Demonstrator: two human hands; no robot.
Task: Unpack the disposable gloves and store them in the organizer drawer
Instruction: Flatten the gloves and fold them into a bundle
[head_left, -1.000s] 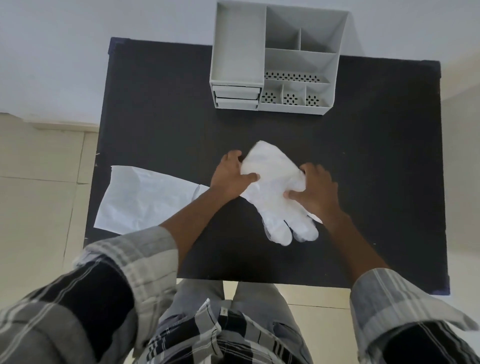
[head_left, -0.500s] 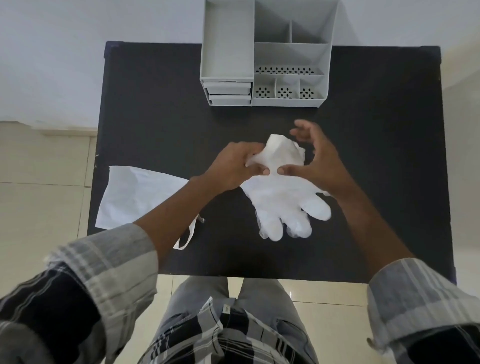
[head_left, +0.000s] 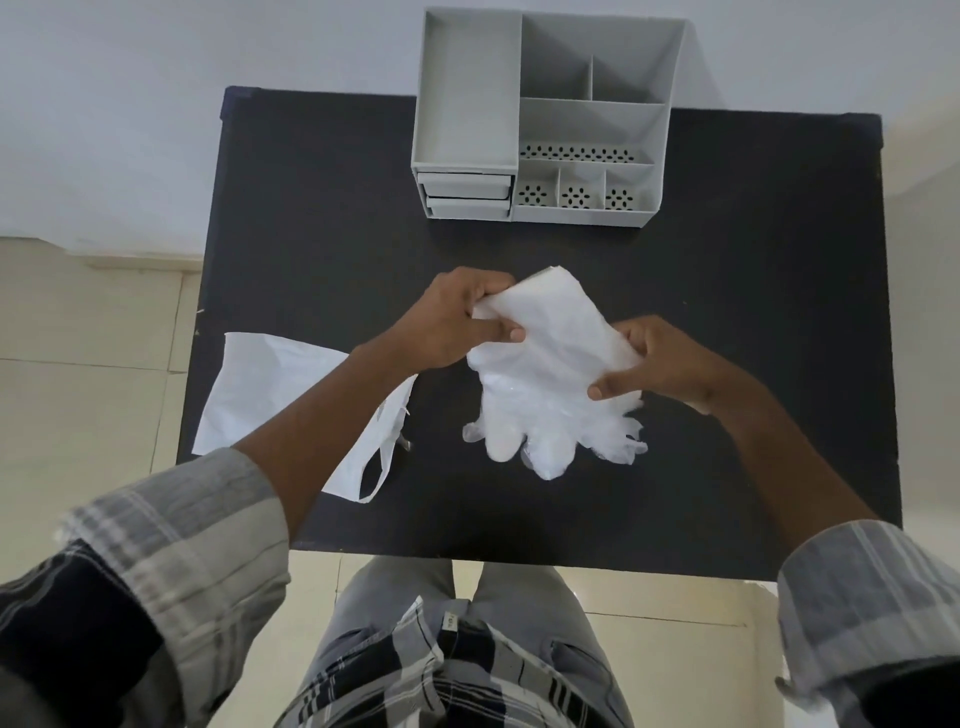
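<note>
Plastic gloves (head_left: 545, 374): thin stack in front of the organizer (head_left: 540, 145), cuffs toward it, fingertips fanning looser than half a second ago
Left hand (head_left: 457, 322): now pinching the cuff edge
Right hand (head_left: 660, 364): clamped on the opposite side
Bag (head_left: 291, 400): empty-looking, left of gloves
Drawers (head_left: 465, 195): both look closed, so storing isn't close yet

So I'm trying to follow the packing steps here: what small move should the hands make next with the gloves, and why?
Probably fold the gloves in half. The left hand pinches the cuff end and the right hand grips the side, while the glove tips splay loose on the table. Spread out like this, the stack looks too long for the organizer's drawers, which are both shut.
</note>
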